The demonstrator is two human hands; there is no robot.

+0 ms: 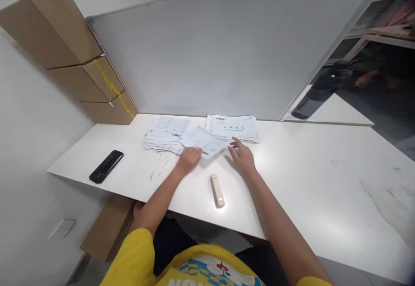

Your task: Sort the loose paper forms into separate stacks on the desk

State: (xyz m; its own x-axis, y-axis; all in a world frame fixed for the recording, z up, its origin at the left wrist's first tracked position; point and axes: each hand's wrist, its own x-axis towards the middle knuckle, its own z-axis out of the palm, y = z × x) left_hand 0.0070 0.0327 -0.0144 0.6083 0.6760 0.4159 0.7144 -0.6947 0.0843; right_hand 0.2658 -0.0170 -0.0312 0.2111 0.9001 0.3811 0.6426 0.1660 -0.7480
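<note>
My left hand is closed on the near edge of a printed paper sheet, which is tilted above the table. Just off the sheet's right corner is my right hand, its fingers apart and holding nothing. Behind the sheet to the left lies a pile of printed papers. Another stack of reports, with a "PONY" heading on top, sits at the back near my right fingertips. A cream stapler rests on the table between my forearms.
A black phone-like device lies on the left of the white table. Cardboard boxes are stacked at the left wall. A grey partition closes off the back, and a dark bottle stands beyond its right end.
</note>
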